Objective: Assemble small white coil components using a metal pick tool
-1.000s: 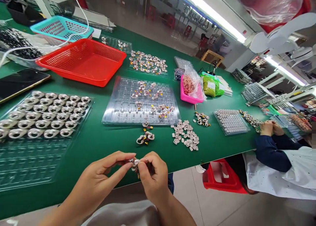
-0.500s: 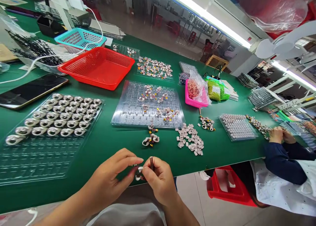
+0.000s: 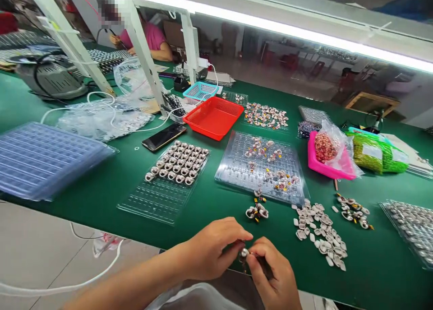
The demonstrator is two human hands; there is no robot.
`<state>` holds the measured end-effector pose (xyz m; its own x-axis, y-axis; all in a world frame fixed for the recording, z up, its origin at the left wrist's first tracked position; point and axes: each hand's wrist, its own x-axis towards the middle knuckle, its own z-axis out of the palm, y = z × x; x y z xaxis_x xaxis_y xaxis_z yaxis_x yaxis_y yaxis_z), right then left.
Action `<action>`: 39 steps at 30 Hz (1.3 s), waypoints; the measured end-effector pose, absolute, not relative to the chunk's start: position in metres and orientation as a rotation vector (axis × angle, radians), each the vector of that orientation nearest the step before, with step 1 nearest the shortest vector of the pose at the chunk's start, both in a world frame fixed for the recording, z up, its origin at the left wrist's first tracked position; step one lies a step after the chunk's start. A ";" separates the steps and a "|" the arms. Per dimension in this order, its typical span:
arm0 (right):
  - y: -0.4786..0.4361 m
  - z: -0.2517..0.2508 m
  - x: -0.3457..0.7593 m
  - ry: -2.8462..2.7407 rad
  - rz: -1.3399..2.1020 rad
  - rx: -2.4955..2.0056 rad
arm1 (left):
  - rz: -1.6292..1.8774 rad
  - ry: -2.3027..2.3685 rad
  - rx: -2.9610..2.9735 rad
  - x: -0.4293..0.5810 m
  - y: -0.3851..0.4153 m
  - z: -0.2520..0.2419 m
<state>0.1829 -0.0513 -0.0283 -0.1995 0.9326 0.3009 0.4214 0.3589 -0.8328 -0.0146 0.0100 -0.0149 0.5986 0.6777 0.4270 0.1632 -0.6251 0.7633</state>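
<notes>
My left hand [image 3: 219,247] and my right hand [image 3: 274,274] meet at the table's front edge, with thumbs and fingers pinched round a small glossy white housing [image 3: 244,252] with dark bits. Fingers hide most of it. A dark slim thing, partly hidden, lies inside my right hand; its kind I cannot make out. Just beyond sits a small cluster of white housings with yellow and black pieces [image 3: 257,212]. To the right of my hands spreads a pile of small white caps [image 3: 321,233]. Another group of housings [image 3: 353,210] lies further right.
On the left, a clear tray [image 3: 145,208] holds rows of white housings, beside a phone [image 3: 164,136]. Stacked clear trays [image 3: 233,174] carry loose parts. Beyond are a red basket [image 3: 216,131], a pink bin [image 3: 333,169] and green bags [image 3: 375,154]. Another person [image 3: 155,39] sits across the table.
The camera has turned left, so the table contents appear shifted right and a tray stack on the left shows. My hands stay together on the small white housing, which now shows a rounder, shinier side.
</notes>
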 end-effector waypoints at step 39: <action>-0.066 -0.040 0.157 -1.604 0.408 -1.333 | 0.911 1.003 1.518 -0.003 -0.003 -0.004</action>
